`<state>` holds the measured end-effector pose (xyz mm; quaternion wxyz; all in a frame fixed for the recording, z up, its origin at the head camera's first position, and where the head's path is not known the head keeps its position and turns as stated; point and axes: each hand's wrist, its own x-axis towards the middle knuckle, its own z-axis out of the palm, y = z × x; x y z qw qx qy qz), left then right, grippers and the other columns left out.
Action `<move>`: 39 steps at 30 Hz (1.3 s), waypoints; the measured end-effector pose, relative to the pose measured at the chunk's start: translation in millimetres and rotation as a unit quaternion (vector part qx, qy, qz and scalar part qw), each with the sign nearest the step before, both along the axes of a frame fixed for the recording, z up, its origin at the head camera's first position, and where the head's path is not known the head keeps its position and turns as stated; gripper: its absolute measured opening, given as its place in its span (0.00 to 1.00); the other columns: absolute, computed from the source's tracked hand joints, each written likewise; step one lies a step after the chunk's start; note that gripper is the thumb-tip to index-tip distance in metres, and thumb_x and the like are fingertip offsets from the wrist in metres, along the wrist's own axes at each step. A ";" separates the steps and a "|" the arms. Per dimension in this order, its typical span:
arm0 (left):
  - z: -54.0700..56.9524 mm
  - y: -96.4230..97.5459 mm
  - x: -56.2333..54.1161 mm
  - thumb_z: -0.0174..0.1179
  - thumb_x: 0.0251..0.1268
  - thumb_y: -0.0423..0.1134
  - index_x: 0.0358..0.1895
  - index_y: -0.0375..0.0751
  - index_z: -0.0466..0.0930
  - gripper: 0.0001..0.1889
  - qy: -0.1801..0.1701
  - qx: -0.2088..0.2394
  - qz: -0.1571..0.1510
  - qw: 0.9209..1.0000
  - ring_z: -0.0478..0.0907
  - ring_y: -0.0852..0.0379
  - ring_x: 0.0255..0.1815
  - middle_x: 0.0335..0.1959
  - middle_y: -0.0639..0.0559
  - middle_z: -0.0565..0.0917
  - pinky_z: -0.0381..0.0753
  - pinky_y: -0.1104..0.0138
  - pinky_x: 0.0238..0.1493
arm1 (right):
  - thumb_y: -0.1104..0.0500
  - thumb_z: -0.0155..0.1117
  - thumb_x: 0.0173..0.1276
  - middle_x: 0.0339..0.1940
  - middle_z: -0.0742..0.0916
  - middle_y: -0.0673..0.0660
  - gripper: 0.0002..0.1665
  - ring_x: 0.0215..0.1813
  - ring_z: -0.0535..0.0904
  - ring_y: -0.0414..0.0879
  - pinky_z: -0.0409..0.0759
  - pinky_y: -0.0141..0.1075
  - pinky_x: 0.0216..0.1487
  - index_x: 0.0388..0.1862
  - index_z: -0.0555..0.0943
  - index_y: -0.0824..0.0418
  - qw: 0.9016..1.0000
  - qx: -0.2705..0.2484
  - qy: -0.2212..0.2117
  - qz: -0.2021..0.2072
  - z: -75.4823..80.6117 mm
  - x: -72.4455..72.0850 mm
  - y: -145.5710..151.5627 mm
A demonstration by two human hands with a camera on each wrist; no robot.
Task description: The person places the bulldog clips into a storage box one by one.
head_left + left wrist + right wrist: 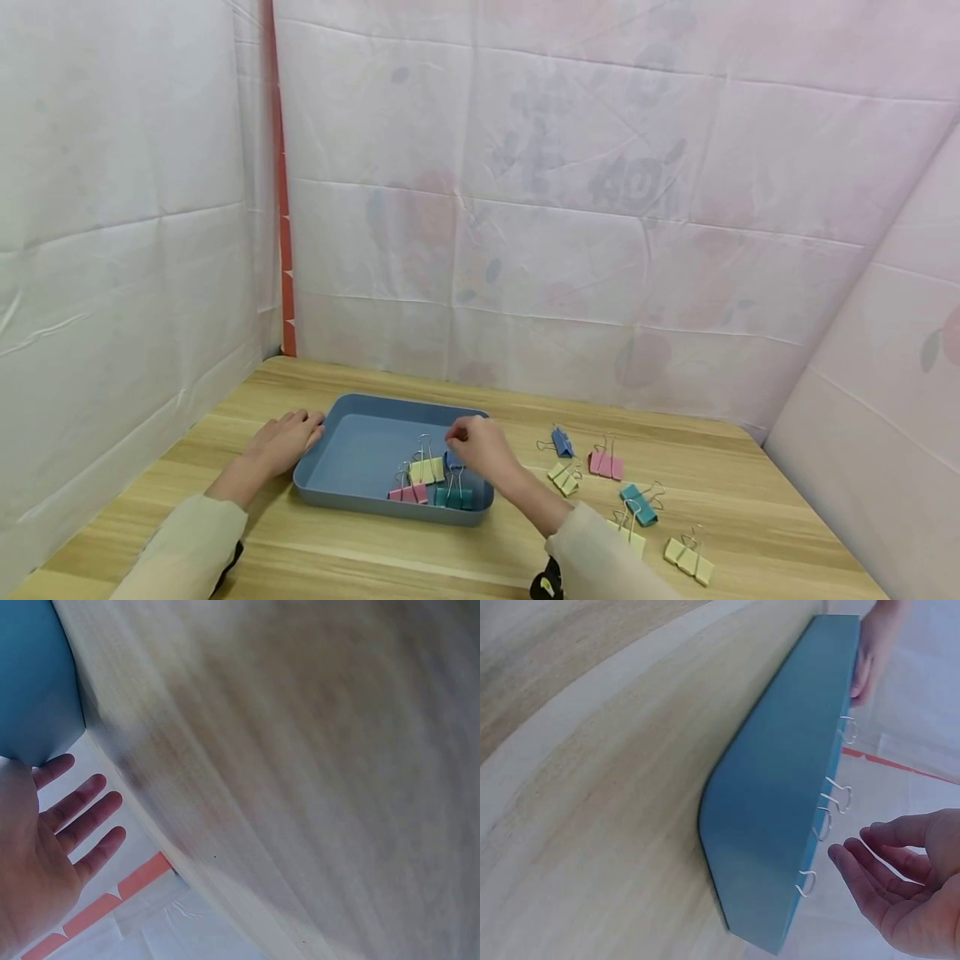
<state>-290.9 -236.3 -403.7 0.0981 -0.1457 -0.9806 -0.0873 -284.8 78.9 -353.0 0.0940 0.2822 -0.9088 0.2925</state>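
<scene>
A blue tray [360, 450] lies on the wooden table, with several binder clips at its right end. They are a yellow clip [427, 471], a pink clip [408, 494], a teal clip [454, 498] and a blue clip [452, 460], which is partly hidden by my right hand. My left hand [287, 440] rests against the tray's left edge, fingers extended in the left wrist view. Over the tray's right side hovers my right hand [480, 448]. In the right wrist view that hand [907, 881] has loosely bent fingers, a gap between thumb and fingertips, and nothing in it.
Right of the tray, more binder clips lie on the table: a blue one [561, 442], a pink one [606, 464], a teal one [639, 504] and several yellow ones, such as the one nearest the front [688, 560]. White curtains [570, 208] enclose the table.
</scene>
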 end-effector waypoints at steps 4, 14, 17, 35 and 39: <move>-0.1 0.2 0.5 0.47 0.69 0.39 0.52 0.32 0.73 0.16 0.000 -0.002 0.001 1.000 0.71 0.35 0.49 0.45 0.35 0.74 0.68 0.43 0.44 | 0.67 0.62 0.61 0.25 0.82 0.51 0.03 0.26 0.75 0.40 0.75 0.31 0.29 0.30 0.83 0.66 1.000 0.001 -0.008 -0.003 7.2 5.1 8.3; 0.4 -0.4 -1.7 0.47 0.69 0.39 0.51 0.33 0.73 0.15 0.002 -0.002 -0.001 1.000 0.71 0.36 0.47 0.43 0.36 0.74 0.69 0.43 0.42 | 0.67 0.62 0.61 0.26 0.82 0.50 0.03 0.28 0.76 0.41 0.75 0.31 0.29 0.30 0.82 0.62 1.000 -0.011 -0.003 -0.009 12.2 17.7 42.7; 0.1 -0.3 -1.8 0.47 0.69 0.39 0.51 0.33 0.73 0.15 0.001 -0.003 -0.001 1.000 0.71 0.36 0.47 0.43 0.36 0.74 0.69 0.44 0.42 | 0.67 0.62 0.61 0.26 0.82 0.49 0.02 0.28 0.76 0.41 0.75 0.31 0.29 0.29 0.82 0.63 1.000 -0.020 0.009 -0.015 11.5 23.1 55.5; 0.9 0.5 1.1 0.48 0.69 0.39 0.51 0.32 0.73 0.15 0.003 -0.007 0.001 1.000 0.71 0.36 0.47 0.44 0.35 0.75 0.69 0.43 0.43 | 0.67 0.64 0.59 0.26 0.83 0.50 0.00 0.28 0.79 0.42 0.76 0.31 0.29 0.29 0.81 0.64 0.996 -0.019 -0.009 -0.082 13.3 52.2 125.8; 1.3 0.7 1.1 0.48 0.69 0.39 0.51 0.32 0.73 0.15 0.006 -0.006 0.000 1.000 0.71 0.36 0.47 0.44 0.35 0.75 0.69 0.43 0.43 | 0.68 0.66 0.57 0.26 0.82 0.48 0.02 0.29 0.78 0.41 0.76 0.31 0.30 0.27 0.81 0.63 0.996 -0.008 0.007 -0.087 11.7 56.4 138.4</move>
